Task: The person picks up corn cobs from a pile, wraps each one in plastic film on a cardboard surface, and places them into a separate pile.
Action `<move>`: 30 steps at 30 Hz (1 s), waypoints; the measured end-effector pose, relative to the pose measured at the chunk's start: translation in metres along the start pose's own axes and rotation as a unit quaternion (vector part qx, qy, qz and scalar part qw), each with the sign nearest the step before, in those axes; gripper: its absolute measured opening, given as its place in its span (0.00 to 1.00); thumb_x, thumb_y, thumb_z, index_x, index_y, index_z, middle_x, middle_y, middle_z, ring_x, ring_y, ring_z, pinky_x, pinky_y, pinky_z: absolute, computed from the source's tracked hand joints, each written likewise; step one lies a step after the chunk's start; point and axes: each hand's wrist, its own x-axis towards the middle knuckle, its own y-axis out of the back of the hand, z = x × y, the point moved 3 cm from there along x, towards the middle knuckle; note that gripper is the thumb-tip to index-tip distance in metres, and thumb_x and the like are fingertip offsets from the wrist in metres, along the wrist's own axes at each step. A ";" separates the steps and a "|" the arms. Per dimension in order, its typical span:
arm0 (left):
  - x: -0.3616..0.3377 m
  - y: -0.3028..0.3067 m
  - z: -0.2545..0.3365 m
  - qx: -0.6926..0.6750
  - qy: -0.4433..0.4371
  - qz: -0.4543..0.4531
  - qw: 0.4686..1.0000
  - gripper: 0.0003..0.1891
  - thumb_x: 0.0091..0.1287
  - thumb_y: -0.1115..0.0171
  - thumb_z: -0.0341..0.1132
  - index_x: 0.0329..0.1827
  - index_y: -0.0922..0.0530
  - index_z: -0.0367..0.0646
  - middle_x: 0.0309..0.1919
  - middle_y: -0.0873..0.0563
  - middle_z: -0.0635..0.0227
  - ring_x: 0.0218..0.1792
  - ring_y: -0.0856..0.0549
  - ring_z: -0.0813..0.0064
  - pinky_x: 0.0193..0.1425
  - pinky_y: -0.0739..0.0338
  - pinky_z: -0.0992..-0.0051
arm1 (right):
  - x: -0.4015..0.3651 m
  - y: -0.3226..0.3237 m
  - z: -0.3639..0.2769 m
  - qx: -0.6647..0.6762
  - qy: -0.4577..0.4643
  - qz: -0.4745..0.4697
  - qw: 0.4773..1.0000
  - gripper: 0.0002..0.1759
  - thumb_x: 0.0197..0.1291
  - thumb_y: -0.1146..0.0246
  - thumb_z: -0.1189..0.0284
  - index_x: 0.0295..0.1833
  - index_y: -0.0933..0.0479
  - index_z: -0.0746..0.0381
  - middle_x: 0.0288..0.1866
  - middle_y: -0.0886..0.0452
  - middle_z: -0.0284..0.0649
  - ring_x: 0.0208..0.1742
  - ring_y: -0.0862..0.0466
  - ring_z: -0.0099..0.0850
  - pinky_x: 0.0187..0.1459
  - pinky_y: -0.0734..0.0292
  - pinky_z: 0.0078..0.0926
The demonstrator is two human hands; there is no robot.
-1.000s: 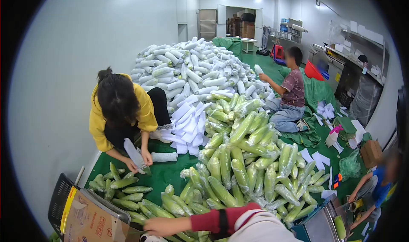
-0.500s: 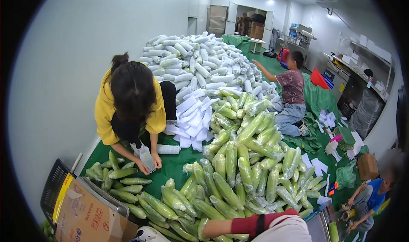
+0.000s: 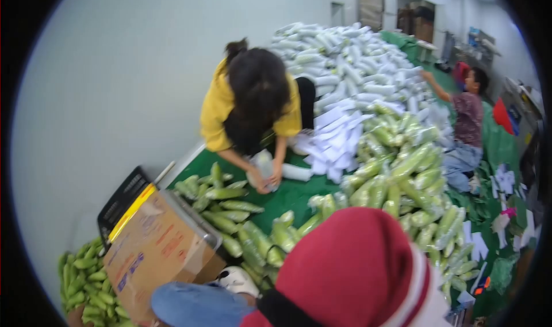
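Neither of my hands shows; both are hidden or outside the picture. A bent arm in a red sleeve (image 3: 345, 264), with a black band and a white-striped part, fills the lower middle. My blue-trousered knee (image 3: 192, 305) and a white shoe (image 3: 237, 280) are below it. Closest to the sleeve lie long pale-green gourds (image 3: 256, 238), and behind it a heap of plastic-wrapped gourds (image 3: 411, 177). Left of my knee stands a printed cardboard box (image 3: 152, 243), and beside that is a pile of unwrapped gourds (image 3: 86, 275).
A person in yellow (image 3: 215, 117) crouches across from me, both hands on a wrapped gourd (image 3: 264, 165). Loose white sleeves (image 3: 333, 134) lie beside them, below a big mound of white-sleeved gourds (image 3: 351, 62). Another person (image 3: 467, 117) sits at the right. A black crate (image 3: 123, 197) leans behind the box.
My view has swung left and down, bringing the unwrapped pile at lower left into sight. The red sleeve looms larger, and its bare forearm has left view. The person in yellow still handles the gourd.
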 end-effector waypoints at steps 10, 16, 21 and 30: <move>-0.021 -0.023 -0.002 0.012 -0.009 0.068 0.998 0.28 0.64 0.36 0.49 0.67 0.27 0.51 0.50 0.16 0.55 0.51 0.18 0.52 0.53 0.22 0.60 | -0.008 0.026 -0.085 -0.004 0.103 -0.098 0.990 0.13 0.54 0.39 0.65 0.35 0.19 0.65 0.29 0.18 0.41 0.30 0.17 0.37 0.26 0.24 0.35; -0.005 -0.061 0.012 -0.073 -0.019 0.031 0.997 0.29 0.63 0.36 0.48 0.67 0.27 0.50 0.56 0.21 0.50 0.54 0.19 0.51 0.57 0.23 0.60 | -0.009 0.018 -0.039 -0.029 0.101 -0.148 0.983 0.14 0.55 0.40 0.65 0.37 0.19 0.65 0.29 0.18 0.40 0.29 0.18 0.36 0.24 0.25 0.34; 0.074 -0.145 0.027 -0.150 -0.105 0.155 0.971 0.25 0.59 0.31 0.44 0.60 0.21 0.48 0.61 0.25 0.43 0.61 0.25 0.43 0.66 0.30 0.54 | 0.004 -0.047 0.141 -0.039 -0.033 -0.029 0.998 0.09 0.58 0.41 0.66 0.33 0.25 0.60 0.30 0.25 0.38 0.37 0.21 0.35 0.36 0.24 0.36; 0.291 -0.221 0.025 -0.306 -0.097 0.274 0.906 0.24 0.70 0.42 0.42 0.63 0.26 0.35 0.54 0.19 0.44 0.55 0.21 0.47 0.60 0.27 0.58 | 0.010 -0.247 0.346 -0.004 -0.317 0.139 0.938 0.19 0.53 0.37 0.74 0.53 0.25 0.62 0.55 0.25 0.41 0.58 0.27 0.43 0.56 0.26 0.38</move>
